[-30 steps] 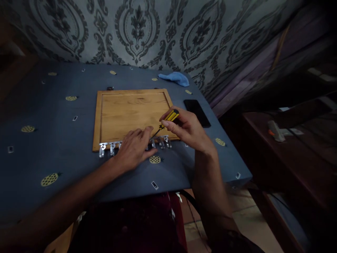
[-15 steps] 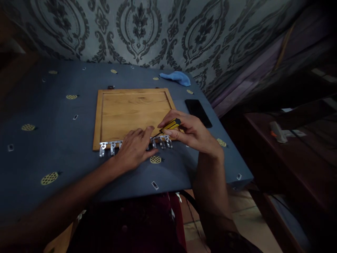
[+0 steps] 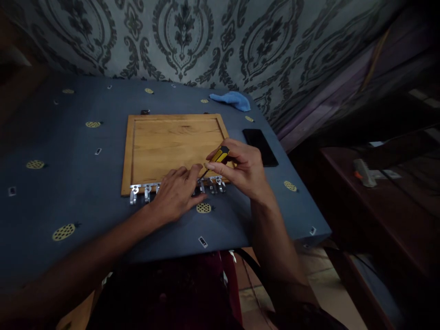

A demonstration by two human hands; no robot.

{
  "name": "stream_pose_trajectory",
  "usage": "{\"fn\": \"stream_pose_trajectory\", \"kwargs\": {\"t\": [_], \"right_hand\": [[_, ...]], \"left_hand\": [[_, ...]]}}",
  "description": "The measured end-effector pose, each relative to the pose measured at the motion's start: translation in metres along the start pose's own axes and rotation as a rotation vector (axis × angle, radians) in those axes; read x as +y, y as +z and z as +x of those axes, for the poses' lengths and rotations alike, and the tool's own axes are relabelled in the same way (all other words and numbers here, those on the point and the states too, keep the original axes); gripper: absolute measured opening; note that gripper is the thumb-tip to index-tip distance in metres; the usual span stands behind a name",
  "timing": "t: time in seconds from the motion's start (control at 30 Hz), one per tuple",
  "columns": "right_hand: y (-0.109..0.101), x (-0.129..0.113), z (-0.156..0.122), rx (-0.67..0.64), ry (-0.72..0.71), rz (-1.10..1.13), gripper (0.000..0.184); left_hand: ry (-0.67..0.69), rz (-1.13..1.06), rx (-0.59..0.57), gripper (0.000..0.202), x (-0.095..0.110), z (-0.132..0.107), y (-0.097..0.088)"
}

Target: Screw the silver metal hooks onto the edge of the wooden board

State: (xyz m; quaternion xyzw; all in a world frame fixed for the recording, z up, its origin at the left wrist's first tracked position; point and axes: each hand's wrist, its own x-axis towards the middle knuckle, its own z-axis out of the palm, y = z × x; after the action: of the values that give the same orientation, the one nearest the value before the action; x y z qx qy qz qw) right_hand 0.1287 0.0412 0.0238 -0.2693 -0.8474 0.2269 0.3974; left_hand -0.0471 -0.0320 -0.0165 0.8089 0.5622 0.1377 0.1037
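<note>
A screwdriver [image 3: 220, 155] with a yellow and black handle is pinched in my right hand [image 3: 245, 167]. Its shaft slants down to the left, the tip at a metal hook rail [image 3: 137, 186] along the near edge of a framed wooden board [image 3: 172, 146]. Several silver hooks on the rail overhang that edge. My left hand [image 3: 177, 192] lies across the middle of the rail, thumb spread from the fingers, and covers part of it. The exact spot where the screwdriver tip meets the rail is partly hidden by the left fingers.
A black phone [image 3: 260, 146] lies right of the board, and a blue cloth [image 3: 232, 100] sits at the table's back. Small dark pieces [image 3: 145, 112] show at the board's far edge. The table has a blue pineapple-print cover [image 3: 92, 197]. A reddish-brown surface [image 3: 343, 183] stands at right.
My right hand has turned, and the screwdriver handle now stands more steeply than before. My left hand keeps its place on the rail.
</note>
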Motion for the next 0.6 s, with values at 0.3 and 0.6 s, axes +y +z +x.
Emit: {"fn": "stream_pose_trajectory", "kwargs": {"t": [0.3, 0.6], "right_hand": [[0.014, -0.003, -0.001, 0.115, -0.076, -0.066, 0.028], [0.008, -0.012, -0.004, 0.447, 0.0, -0.02, 0.031]], "left_hand": [[0.026, 0.017, 0.039, 0.06, -0.002, 0.0, 0.005], [0.003, -0.015, -0.011, 0.06, -0.001, -0.001, -0.001]]}}
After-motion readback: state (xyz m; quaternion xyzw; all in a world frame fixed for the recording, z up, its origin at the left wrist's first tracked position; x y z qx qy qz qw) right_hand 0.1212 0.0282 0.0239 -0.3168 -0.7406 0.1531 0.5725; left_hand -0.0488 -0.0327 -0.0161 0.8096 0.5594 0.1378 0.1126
